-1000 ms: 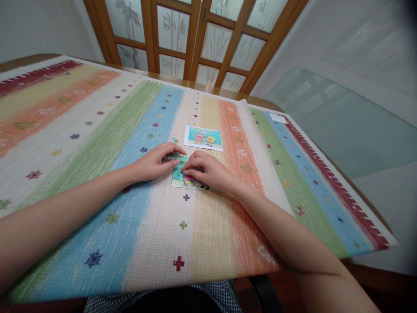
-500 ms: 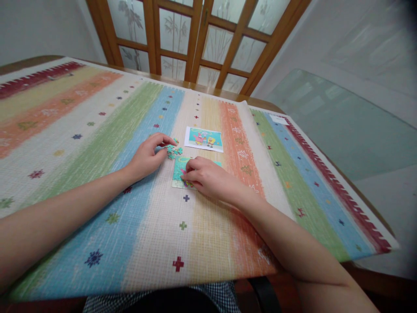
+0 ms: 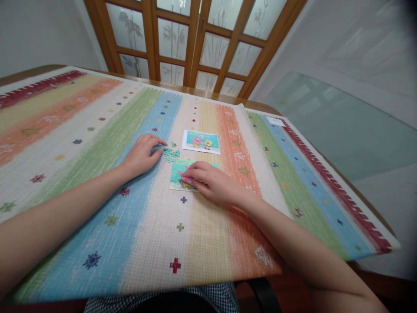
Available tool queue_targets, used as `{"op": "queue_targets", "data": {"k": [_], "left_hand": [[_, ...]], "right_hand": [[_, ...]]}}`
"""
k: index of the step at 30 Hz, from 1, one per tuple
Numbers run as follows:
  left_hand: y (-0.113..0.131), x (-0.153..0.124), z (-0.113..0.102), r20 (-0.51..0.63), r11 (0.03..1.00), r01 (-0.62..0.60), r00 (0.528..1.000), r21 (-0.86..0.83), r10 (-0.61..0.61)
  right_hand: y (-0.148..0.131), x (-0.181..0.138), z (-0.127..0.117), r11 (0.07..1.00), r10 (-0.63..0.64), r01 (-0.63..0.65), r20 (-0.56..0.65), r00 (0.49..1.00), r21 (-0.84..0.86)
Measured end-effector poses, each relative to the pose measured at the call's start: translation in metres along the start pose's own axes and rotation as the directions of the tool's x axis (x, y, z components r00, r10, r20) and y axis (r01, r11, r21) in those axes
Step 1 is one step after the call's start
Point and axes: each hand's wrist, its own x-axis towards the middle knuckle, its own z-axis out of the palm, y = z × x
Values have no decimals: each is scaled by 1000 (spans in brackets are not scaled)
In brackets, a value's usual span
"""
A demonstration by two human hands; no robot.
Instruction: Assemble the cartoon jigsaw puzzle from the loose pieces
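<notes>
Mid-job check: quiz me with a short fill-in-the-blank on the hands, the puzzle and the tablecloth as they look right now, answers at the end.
1. The left hand is beside the loose puzzle ____.
2. The joined puzzle is partly covered by the ____.
3. Of the joined puzzle and the printed picture, the one farther from the person is the ____.
4. The tablecloth is patterned with broad coloured ____.

Missing words: pieces; right hand; printed picture; stripes.

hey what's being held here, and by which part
I can't tell: the bare right hand covers part of the teal-and-pink jigsaw, hiding any grip. The bare left hand, beside loose teal jigsaw pieces, shows no hold.
</notes>
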Motion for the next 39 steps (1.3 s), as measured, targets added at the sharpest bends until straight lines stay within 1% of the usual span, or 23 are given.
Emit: {"op": "queue_targets", "data": {"k": [2, 5, 9, 11, 15, 19, 22, 24, 28, 30, 34, 37, 39], "left_hand": [[2, -1, 1, 24, 999, -34, 999, 21, 33], [7, -2, 0, 54, 995, -88, 995, 36, 86], [14, -2, -1, 113, 987, -158, 982, 41, 153], [15, -3, 0, 151, 980, -186, 973, 72, 174], [15, -4, 4, 264, 959, -242, 944, 149, 197], [17, -1, 6, 307, 956, -222, 939, 195, 155], [19, 5, 7, 308, 955, -218, 940, 201, 150], [18, 9, 8, 284, 960, -214, 946, 180, 158], [8, 19, 9, 228, 972, -217, 955, 92, 191], [2, 24, 8, 214, 969, -235, 953, 80, 213], [-2, 33, 8, 227, 953, -288, 938, 98, 260], [0, 38, 8, 229, 956, -286, 937, 69, 264], [4, 41, 7, 209, 957, -281, 942, 66, 262]], "right_hand": [[8, -9, -8, 999, -3, 7, -66, 998, 50], [20, -24, -19, 999, 10, -2, -143, 990, 54], [35, -41, -19, 995, 91, -77, -233, 968, 68], [39, -45, -16, 993, 115, -103, -246, 963, 64], [40, -46, -10, 990, 139, -131, -230, 963, 49], [38, -42, -5, 986, 169, -163, -209, 963, 46], [38, -41, -3, 982, 190, -184, -225, 956, 49], [38, -41, -2, 979, 205, -198, -240, 949, 56], [37, -42, -3, 970, 243, -231, -265, 933, 77], [36, -43, -3, 963, 268, -253, -275, 923, 90], [34, -43, -5, 947, 321, -291, -314, 894, 139], [34, -43, -6, 937, 344, -295, -360, 867, 184], [33, -43, -7, 925, 373, -310, -370, 851, 219]]}}
